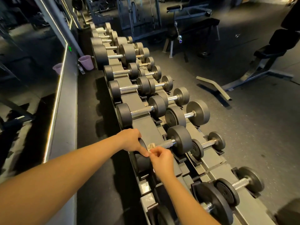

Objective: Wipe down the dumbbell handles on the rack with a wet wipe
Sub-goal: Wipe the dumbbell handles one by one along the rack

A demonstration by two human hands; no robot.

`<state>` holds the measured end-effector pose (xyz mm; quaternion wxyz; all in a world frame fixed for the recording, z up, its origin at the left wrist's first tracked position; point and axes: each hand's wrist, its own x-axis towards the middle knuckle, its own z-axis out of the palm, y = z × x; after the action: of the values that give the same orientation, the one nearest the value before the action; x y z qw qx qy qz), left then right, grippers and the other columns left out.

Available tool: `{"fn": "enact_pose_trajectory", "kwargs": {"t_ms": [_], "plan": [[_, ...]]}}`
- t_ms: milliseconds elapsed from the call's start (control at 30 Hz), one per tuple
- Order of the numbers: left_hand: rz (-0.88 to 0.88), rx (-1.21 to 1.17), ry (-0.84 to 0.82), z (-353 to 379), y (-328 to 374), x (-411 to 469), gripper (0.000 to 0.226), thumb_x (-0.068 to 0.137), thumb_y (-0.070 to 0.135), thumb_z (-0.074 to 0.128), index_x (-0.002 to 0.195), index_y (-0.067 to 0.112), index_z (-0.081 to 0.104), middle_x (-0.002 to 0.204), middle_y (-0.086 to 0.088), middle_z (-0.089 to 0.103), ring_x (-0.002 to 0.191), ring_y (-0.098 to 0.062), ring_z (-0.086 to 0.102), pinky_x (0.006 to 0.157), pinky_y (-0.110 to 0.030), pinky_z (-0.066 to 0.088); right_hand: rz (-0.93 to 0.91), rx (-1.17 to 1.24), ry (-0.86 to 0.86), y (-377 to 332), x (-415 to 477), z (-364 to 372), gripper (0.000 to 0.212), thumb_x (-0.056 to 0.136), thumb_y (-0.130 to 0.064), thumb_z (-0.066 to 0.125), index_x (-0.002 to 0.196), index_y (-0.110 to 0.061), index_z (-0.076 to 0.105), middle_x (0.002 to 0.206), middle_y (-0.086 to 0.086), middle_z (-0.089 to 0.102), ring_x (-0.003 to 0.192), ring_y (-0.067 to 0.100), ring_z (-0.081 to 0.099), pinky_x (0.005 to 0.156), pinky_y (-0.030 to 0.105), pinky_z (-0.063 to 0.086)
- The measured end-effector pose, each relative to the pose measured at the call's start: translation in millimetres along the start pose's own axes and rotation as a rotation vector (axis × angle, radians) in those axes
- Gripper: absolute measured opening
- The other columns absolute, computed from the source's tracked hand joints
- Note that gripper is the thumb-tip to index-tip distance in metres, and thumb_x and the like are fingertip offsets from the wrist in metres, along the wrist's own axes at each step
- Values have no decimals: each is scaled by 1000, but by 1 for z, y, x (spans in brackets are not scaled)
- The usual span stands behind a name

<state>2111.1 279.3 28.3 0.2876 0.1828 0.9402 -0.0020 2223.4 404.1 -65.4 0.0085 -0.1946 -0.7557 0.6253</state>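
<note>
While my left hand (pixel 131 140) curls over the wall-side head of a dumbbell (pixel 179 139) on the rack's (pixel 146 127) upper tier, gripping it with the thumb stretched toward the handle (pixel 165 142), my right hand (pixel 160 158) pinches a crumpled wet wipe (pixel 150 146) between thumb and fingertips. The wet wipe sits against the handle's end nearest that head, touching the knurled metal. Other dumbbells (pixel 141 111) line both tiers of the rack, running away from me. Behind the rack's far stretch, by the mirrored wall, stands a pink bucket (pixel 86 62).
</note>
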Motion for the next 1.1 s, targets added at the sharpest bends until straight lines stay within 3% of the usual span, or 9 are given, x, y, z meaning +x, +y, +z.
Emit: {"fn": "enact_pose_trajectory", "kwargs": {"t_ms": [167, 267, 367, 533, 600, 733, 867, 1033, 1100], "plan": [[2, -2, -10, -2, 1, 2, 81, 65, 68, 83, 129, 21, 64, 118, 3, 69, 105, -17, 64, 96, -40, 55, 223, 148, -39, 7, 9, 7, 15, 88, -9, 71, 73, -13, 72, 67, -1, 69, 71, 17, 68, 69, 33, 59], [11, -23, -19, -2, 0, 2, 79, 65, 67, 84, 127, 22, 65, 116, 3, 70, 105, -17, 65, 97, -40, 55, 540, 316, 99, 8, 17, 12, 2, 88, -9, 71, 88, -10, 69, 80, 8, 74, 76, 23, 74, 77, 46, 64], [9, -42, -10, 0, -1, 1, 77, 65, 65, 85, 125, 21, 66, 116, 2, 71, 104, -17, 65, 96, -40, 55, 675, 479, 75, 7, 23, 14, 11, 85, -1, 69, 95, -1, 71, 86, 16, 76, 76, 26, 75, 74, 42, 64], [14, -30, -20, -4, 0, 3, 78, 63, 68, 85, 121, 20, 67, 107, 4, 71, 95, -16, 65, 91, -39, 57, 677, 593, -197, 7, 28, -6, 20, 91, -12, 65, 105, 0, 72, 94, 16, 76, 91, 30, 74, 93, 51, 59], [8, -25, -21, -6, 1, 1, 73, 64, 66, 85, 117, 19, 68, 102, 3, 71, 92, -16, 65, 88, -37, 57, 618, 555, -218, 12, 25, -7, 21, 97, -20, 66, 107, -3, 73, 96, 14, 78, 94, 27, 75, 94, 48, 59], [8, -10, -21, -6, 2, 3, 73, 65, 67, 85, 117, 18, 67, 102, 2, 71, 93, -17, 66, 90, -37, 57, 386, 310, -176, 10, 14, 6, 18, 98, -17, 61, 91, -9, 76, 101, 17, 74, 98, 24, 70, 85, 36, 60], [2, 7, -24, -7, 4, 6, 71, 65, 66, 85, 113, 17, 68, 98, 1, 71, 89, -16, 66, 87, -35, 58, 288, 154, -279, 0, 15, -7, 27, 95, -13, 63, 69, -15, 71, 78, 5, 68, 82, 16, 67, 80, 34, 60], [8, -16, -19, -4, -1, 9, 74, 60, 69, 85, 112, 20, 68, 100, 3, 73, 90, -15, 67, 86, -35, 58, 372, 299, 15, 0, 18, -4, 20, 94, -14, 70, 82, 1, 75, 79, 13, 76, 76, 24, 74, 82, 42, 63], [25, -29, -9, -1, -7, 11, 82, 56, 74, 83, 118, 23, 67, 108, 5, 73, 94, -14, 67, 89, -37, 58, 401, 378, 109, 1, 15, 2, 23, 97, -13, 67, 82, 2, 73, 74, 12, 74, 67, 19, 70, 75, 36, 63]]}}
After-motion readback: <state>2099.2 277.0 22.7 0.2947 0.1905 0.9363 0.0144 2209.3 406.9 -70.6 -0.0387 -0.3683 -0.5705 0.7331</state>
